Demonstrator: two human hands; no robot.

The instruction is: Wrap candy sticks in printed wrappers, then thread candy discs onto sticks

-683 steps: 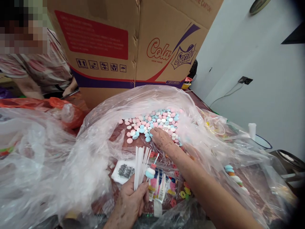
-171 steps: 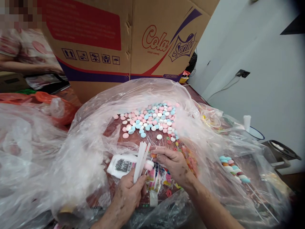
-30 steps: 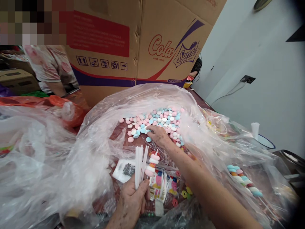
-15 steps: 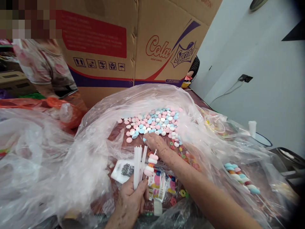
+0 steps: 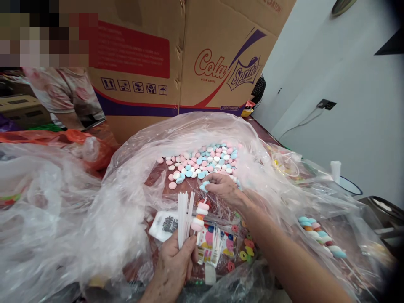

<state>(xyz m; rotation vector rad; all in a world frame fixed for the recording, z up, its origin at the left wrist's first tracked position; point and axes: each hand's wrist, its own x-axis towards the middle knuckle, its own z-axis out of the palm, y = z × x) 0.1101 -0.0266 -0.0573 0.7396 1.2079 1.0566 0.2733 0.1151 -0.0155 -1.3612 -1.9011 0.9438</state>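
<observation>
My left hand (image 5: 175,267) is closed round a bundle of white sticks (image 5: 183,219), held upright; one of them carries a stack of pink, white and orange candy discs (image 5: 199,215). My right hand (image 5: 224,187) pinches a light blue candy disc (image 5: 204,185) just above that stack. Behind it lies a pile of pink, blue and white candy discs (image 5: 205,162) inside a big clear plastic bag (image 5: 132,189). Small coloured ring candies (image 5: 244,250) lie under my right forearm.
A large Cola Sprite cardboard carton (image 5: 176,59) stands behind the bag. A finished candy skewer (image 5: 322,237) lies at the right under plastic. Printed wrappers (image 5: 210,246) and a white label (image 5: 166,225) lie by my left hand. Another person (image 5: 66,94) works at far left.
My right hand has drawn back from the candy pile with a blue disc pinched in its fingers and now hovers over the stick's tip. My left hand has stayed put.
</observation>
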